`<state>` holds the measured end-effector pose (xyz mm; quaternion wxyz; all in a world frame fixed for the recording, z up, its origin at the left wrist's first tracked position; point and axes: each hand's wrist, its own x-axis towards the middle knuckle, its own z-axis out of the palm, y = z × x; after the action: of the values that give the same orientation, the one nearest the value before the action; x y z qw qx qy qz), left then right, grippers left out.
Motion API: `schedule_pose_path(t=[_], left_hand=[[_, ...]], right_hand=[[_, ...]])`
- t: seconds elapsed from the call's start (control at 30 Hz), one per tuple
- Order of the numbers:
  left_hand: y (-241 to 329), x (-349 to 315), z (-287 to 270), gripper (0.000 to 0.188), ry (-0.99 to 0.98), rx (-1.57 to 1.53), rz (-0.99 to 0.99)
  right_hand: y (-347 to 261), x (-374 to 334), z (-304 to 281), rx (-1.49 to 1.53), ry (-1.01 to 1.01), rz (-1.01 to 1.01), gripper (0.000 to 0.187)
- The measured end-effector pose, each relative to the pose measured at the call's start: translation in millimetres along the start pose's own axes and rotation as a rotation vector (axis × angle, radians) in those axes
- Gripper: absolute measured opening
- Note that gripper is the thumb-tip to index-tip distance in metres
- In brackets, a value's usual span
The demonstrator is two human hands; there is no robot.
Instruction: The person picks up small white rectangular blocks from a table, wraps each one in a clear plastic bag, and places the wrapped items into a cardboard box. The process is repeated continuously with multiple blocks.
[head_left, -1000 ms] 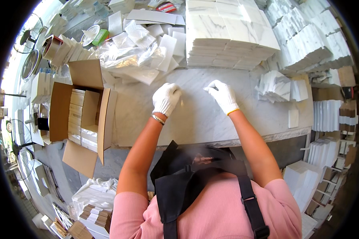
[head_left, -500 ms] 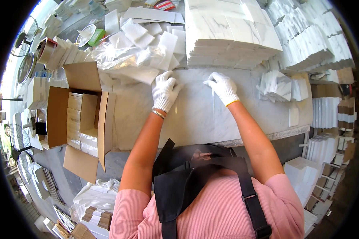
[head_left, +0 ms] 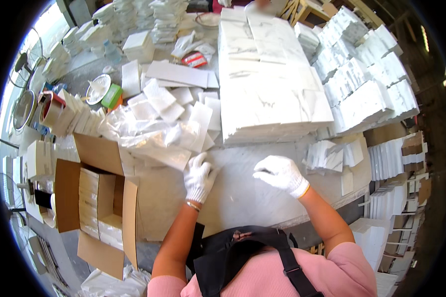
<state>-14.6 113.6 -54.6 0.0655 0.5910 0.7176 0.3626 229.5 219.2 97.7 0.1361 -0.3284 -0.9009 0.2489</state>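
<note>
My left hand (head_left: 199, 179), in a white knit glove, rests palm down over the pale marble-like tabletop (head_left: 233, 208). Its fingers are bent and slightly apart, next to the corner of a clear plastic bag (head_left: 171, 154); whether they touch it is hard to tell. Further right, my right hand (head_left: 281, 175), gloved the same way, hovers over the tabletop with bent fingers and the thumb apart, holding nothing that shows. Beyond it stands a large stack of white, grey-veined tiles (head_left: 272, 109). White foam sheets (head_left: 163, 101) lie heaped behind the bag.
An open cardboard box (head_left: 130, 218) holding wrapped white packs stands at the left. Small tile pieces (head_left: 324, 156) sit at the right of the table, with more tile stacks (head_left: 364, 99) behind. A green box (head_left: 112, 96) and white plate (head_left: 98, 89) lie far left.
The view has tilted up, so the scene sits lower and more of the far side shows. My right hand has turned, its fingers now pointing left. My left hand stays beside the plastic bag.
</note>
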Motion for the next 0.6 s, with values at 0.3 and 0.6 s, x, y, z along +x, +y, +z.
schedule_pose_path(t=[0.3, 0.6], left_hand=[[4, 10, -8, 0.028, -0.004, 0.002, 0.030], [10, 6, -6, 0.027, -0.001, -0.031, 0.011]], right_hand=[[-35, 114, -123, 0.231, 0.260, -0.096, 0.021], [160, 188, -170, -0.280, 0.428, -0.007, 0.027]])
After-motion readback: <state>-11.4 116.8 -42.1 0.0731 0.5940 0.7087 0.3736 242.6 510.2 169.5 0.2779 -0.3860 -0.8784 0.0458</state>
